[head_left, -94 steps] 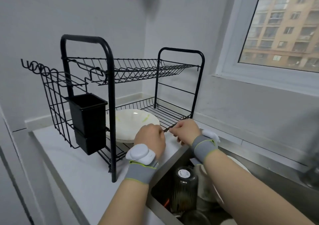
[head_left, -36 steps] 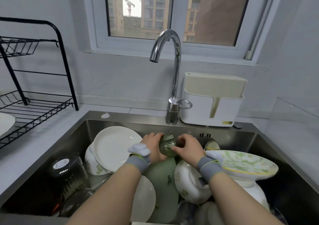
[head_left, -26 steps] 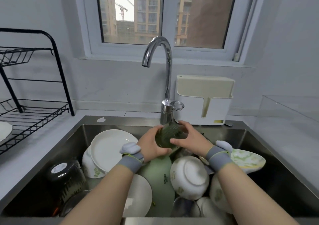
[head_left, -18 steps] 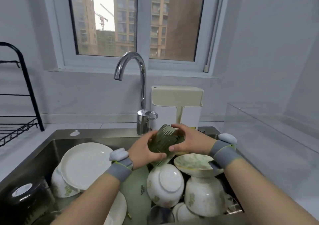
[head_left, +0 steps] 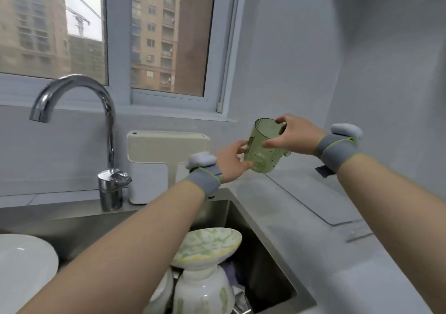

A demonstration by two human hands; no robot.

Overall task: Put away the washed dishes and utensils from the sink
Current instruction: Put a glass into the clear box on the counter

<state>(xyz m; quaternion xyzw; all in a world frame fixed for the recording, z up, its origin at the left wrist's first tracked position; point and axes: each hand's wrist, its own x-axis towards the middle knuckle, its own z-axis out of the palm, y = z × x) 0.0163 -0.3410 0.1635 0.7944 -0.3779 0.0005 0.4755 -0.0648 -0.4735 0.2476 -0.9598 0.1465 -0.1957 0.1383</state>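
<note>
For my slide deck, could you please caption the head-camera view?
Left hand and right hand hold a green cup above the counter beside the dish-filled sink.

Head camera looks forward and down, close over the sink (head_left: 261, 253).

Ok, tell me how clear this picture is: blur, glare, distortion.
Head view: soft, even daylight from the window, no hard shadows; bright glare streaks on the tap; the wide-angle lens bends the window frame and wall edges; the whole frame is slightly soft, with fine detail smeared; the see-through green cup, held by the left hand and right hand, reads clearly enough.
</note>
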